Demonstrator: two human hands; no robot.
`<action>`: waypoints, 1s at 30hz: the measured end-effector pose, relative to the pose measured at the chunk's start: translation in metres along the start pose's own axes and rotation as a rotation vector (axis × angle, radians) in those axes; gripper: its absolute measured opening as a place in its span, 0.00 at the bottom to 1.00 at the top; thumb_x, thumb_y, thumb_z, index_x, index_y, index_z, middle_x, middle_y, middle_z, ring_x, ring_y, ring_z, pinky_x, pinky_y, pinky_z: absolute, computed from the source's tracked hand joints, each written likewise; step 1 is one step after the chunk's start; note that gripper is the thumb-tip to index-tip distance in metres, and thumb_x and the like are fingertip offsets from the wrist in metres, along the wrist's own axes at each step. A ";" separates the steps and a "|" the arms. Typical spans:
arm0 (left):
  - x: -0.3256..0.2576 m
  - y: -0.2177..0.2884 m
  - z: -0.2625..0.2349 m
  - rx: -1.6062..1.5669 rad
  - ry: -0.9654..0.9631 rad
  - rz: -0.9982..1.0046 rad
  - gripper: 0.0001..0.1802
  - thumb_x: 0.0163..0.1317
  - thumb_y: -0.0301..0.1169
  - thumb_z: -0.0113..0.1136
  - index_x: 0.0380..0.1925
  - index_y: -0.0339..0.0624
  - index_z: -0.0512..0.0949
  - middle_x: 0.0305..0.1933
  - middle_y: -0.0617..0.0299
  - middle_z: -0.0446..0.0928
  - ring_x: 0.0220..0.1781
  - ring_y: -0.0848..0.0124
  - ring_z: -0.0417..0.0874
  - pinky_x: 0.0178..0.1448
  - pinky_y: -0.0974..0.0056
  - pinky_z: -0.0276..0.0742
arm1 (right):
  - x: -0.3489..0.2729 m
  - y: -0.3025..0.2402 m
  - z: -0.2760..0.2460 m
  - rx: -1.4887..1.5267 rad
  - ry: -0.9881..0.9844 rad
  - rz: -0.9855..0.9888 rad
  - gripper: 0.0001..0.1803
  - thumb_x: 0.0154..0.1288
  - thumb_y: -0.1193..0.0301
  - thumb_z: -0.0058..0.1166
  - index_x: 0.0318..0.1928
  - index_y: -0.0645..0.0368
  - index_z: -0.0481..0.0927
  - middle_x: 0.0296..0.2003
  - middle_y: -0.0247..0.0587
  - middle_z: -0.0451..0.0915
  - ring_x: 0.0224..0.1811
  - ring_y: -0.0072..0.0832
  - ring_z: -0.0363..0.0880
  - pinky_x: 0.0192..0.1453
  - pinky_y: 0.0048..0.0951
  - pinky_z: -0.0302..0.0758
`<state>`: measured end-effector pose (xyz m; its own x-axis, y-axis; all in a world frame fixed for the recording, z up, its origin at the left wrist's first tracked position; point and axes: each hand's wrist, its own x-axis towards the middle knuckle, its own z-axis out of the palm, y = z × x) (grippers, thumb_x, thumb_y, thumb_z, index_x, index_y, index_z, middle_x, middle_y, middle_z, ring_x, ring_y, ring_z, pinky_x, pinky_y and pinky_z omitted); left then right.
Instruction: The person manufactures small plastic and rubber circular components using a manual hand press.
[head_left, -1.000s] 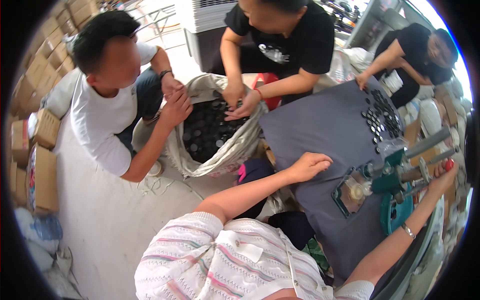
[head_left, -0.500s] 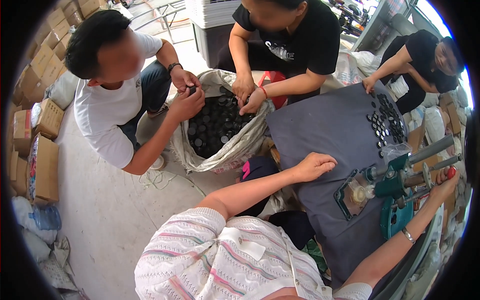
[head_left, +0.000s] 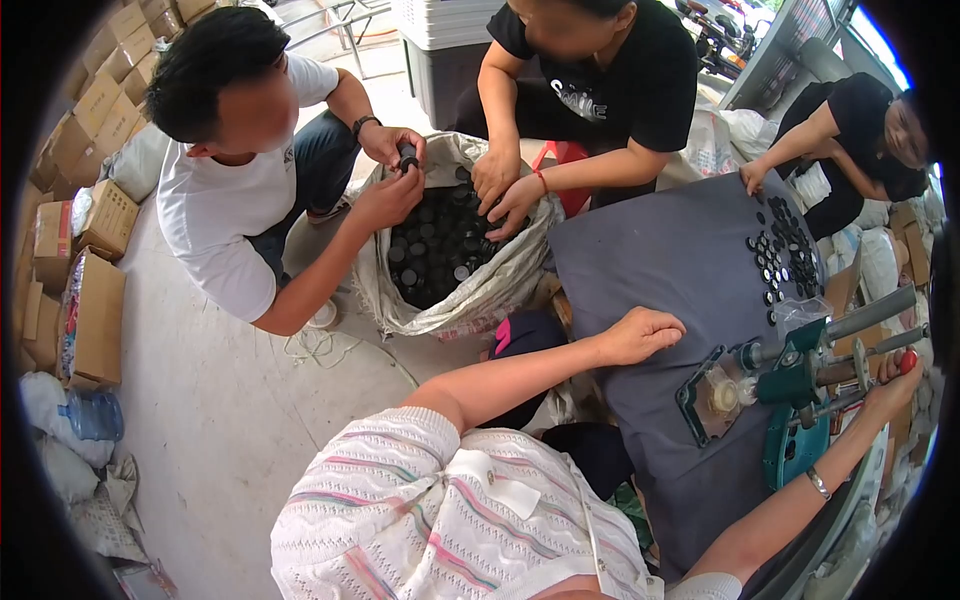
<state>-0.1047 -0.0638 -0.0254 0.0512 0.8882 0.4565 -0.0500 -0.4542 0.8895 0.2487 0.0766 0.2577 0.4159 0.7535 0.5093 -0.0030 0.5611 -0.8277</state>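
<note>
My left hand (head_left: 641,336) is closed above the grey cloth-covered table (head_left: 610,240), its fingers curled inward; whatever they may hold is hidden. At the right, my right hand (head_left: 893,386) grips the red-knobbed lever (head_left: 907,361) of a green hand press (head_left: 790,372). Between my hands, at the press's near end, are a yellowish round die (head_left: 724,398) and a green base plate (head_left: 690,400). Small dark and silvery round caps (head_left: 785,250) lie scattered on the far right of the cloth. A clear plastic bag (head_left: 798,314) rests beside the press.
A white woven sack (head_left: 440,318) full of black caps (head_left: 435,240) stands on the floor ahead. Two co-workers (head_left: 225,200) (head_left: 600,90) handle caps over it. Another person's hand (head_left: 755,177) touches the table's far edge. Cardboard boxes (head_left: 97,315) line the left.
The view has shifted slightly. The white-shirted co-worker's hands have turned, showing more of a dark piece; the black-shirted co-worker's hands have shifted over the sack. My hands keep nearly the same pose.
</note>
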 end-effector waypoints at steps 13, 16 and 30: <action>-0.001 0.006 0.000 0.121 0.000 0.057 0.14 0.66 0.34 0.53 0.43 0.34 0.78 0.35 0.53 0.81 0.38 0.62 0.83 0.45 0.62 0.77 | 0.015 0.004 -0.014 0.016 -0.103 0.020 0.17 0.71 0.59 0.44 0.39 0.63 0.72 0.24 0.31 0.68 0.19 0.17 0.57 0.20 0.20 0.51; -0.001 0.006 -0.001 0.137 -0.001 0.067 0.14 0.65 0.34 0.53 0.43 0.34 0.78 0.37 0.52 0.82 0.39 0.60 0.83 0.45 0.61 0.77 | 0.006 -0.001 -0.006 0.014 -0.110 0.019 0.17 0.71 0.59 0.44 0.38 0.62 0.72 0.23 0.30 0.68 0.19 0.17 0.57 0.20 0.20 0.51; 0.000 0.008 0.002 0.125 0.053 0.123 0.12 0.61 0.31 0.56 0.38 0.33 0.79 0.34 0.50 0.80 0.37 0.55 0.82 0.41 0.59 0.76 | -0.008 -0.007 0.007 -0.044 -0.052 -0.007 0.18 0.73 0.58 0.42 0.32 0.59 0.69 0.23 0.31 0.67 0.19 0.18 0.56 0.21 0.21 0.51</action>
<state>-0.1030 -0.0674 -0.0185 0.0000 0.8264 0.5632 0.0716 -0.5617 0.8242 0.2388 0.0687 0.2612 0.3678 0.7670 0.5258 0.0406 0.5517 -0.8331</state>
